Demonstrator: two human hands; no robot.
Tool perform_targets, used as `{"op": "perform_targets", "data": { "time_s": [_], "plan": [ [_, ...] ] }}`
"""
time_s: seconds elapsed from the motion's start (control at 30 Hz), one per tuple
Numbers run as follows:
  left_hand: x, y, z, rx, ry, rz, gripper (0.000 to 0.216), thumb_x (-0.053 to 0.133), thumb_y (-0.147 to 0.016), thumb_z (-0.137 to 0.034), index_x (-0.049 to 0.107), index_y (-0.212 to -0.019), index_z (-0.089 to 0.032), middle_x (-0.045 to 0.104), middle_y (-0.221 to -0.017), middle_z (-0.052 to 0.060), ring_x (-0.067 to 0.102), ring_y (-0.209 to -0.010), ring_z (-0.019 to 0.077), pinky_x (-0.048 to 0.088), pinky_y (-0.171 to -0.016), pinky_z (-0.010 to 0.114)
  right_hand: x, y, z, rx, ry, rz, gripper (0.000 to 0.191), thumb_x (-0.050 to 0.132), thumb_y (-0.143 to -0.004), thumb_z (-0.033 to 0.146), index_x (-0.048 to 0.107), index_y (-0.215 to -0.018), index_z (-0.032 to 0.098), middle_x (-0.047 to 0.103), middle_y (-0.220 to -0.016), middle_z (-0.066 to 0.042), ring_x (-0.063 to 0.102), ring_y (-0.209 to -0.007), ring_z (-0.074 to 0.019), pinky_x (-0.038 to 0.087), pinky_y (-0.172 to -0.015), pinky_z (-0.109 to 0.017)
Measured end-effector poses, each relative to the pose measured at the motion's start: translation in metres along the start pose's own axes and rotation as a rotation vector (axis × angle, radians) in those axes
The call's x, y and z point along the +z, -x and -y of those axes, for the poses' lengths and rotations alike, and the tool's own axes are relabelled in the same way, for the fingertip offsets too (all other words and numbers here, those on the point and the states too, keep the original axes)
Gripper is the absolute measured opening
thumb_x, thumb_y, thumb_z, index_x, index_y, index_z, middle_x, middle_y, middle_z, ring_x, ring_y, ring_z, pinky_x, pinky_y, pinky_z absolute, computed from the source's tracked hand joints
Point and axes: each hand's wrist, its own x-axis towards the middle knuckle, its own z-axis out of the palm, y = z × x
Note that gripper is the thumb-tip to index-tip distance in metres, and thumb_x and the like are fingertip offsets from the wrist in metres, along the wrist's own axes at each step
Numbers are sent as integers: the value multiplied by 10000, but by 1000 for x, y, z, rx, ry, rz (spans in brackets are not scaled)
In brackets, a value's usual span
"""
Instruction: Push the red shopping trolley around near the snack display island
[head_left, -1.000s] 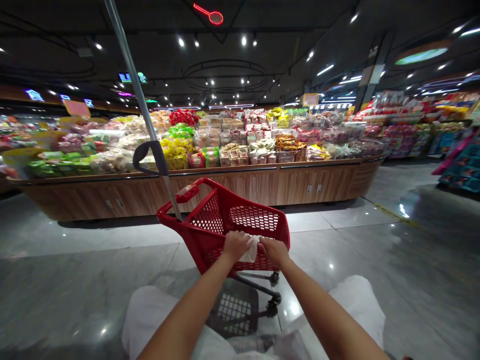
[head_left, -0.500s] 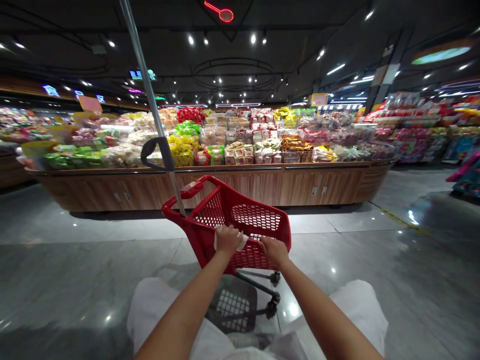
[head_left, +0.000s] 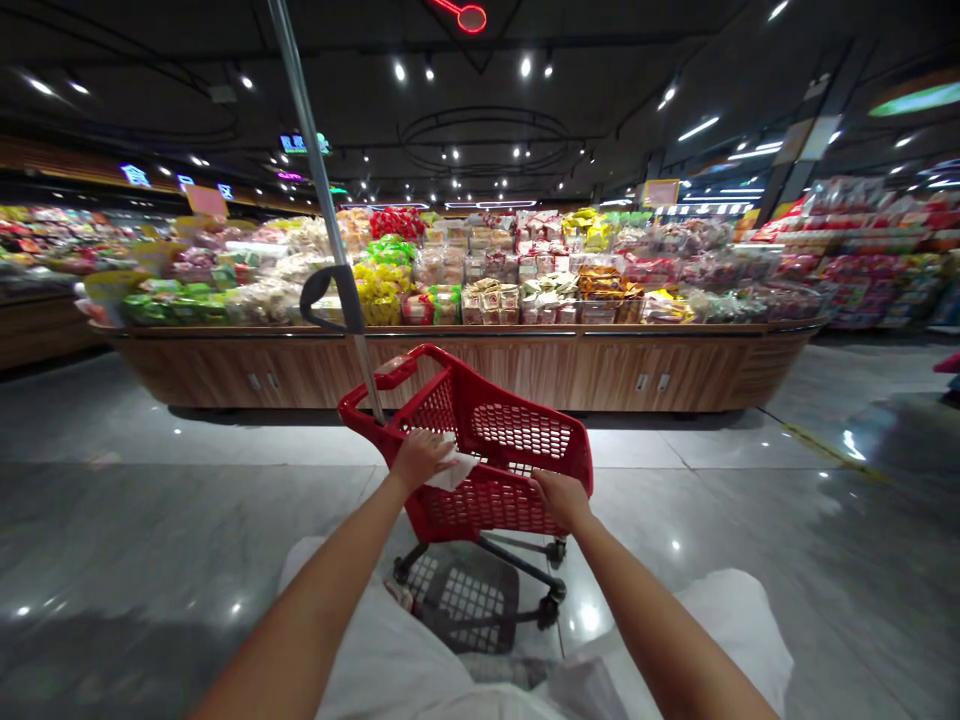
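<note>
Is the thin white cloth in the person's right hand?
No, the left hand holds the thin white cloth, while the right hand rests on the red plastic shopping cart.

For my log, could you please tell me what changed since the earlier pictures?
The left hand, with the white cloth, has moved left along the near rim of the red cart toward its handle, away from the right hand, which still grips the rim.
</note>
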Motion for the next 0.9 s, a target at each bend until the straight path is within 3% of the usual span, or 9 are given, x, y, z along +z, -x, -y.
{"op": "perform_targets", "data": {
  "time_s": [0.1,0.17,0.23,0.4,0.5,0.6,0.7,0.8,0.9],
  "plan": [
    [-16,10,30,-69,-43,-21,338,600,-850,-532,672,-978,-228,667,-907,83,565,-885,256,354,-854,401,-1,-3,-3,5,2,16,383,282,-1011,439,620,-1025,259,710,-1012,-21,649,-912,-171,374,-689,-247],
    [-16,9,20,-174,-39,-52,349,597,-844,-549,679,-916,-217,666,-885,85,562,-891,266,343,-882,428,-1,-3,0,9,4,6,389,274,-1012,443,616,-1035,259,708,-1022,-23,649,-917,-173,377,-688,-247],
    [-7,2,-11,-243,-12,-67,372,592,-842,-565,676,-843,-203,659,-841,83,564,-876,263,342,-881,432,-1,-3,6,15,4,-7,402,263,-1012,448,614,-1037,255,708,-1017,-27,651,-906,-173,383,-688,-247],
    [29,-28,-113,-213,107,1,405,608,-816,-595,663,-832,-195,648,-825,65,568,-819,238,362,-800,393,4,-3,17,13,-8,-34,378,289,-1007,417,622,-1064,249,708,-1036,-42,648,-918,-175,397,-713,-251],
    [36,-38,-139,-151,142,23,382,599,-826,-587,662,-912,-221,650,-887,59,571,-852,242,366,-783,387,4,-2,13,-14,-22,-24,330,331,-997,383,626,-1071,253,708,-1040,-40,643,-930,-176,395,-725,-247],
    [29,-34,-115,1,121,72,359,584,-851,-558,646,-1010,-242,649,-919,54,573,-854,232,380,-755,361,2,0,3,-39,-25,-11,332,332,-996,386,629,-1064,253,710,-1014,-34,641,-910,-175,389,-717,-246],
    [12,-16,-53,52,20,88,297,579,-884,-473,643,-1028,-221,648,-917,69,576,-841,225,405,-761,356,-1,2,-9,-41,-31,-16,355,319,-998,405,637,-1024,250,711,-980,-28,638,-874,-177,385,-698,-249],
    [-9,9,16,73,-77,20,227,537,-926,-335,635,-1093,-217,650,-987,93,581,-936,243,438,-826,383,0,0,-20,-35,-38,-9,372,313,-996,409,643,-996,238,710,-954,-33,636,-844,-178,381,-681,-247],
    [-25,26,64,240,-76,-21,296,448,-944,-171,602,-1187,-237,640,-1095,84,566,-1050,216,452,-919,369,2,-4,-31,-70,-62,-21,370,325,-992,400,647,-992,216,710,-961,-46,639,-832,-184,378,-670,-247]
  ]
}}
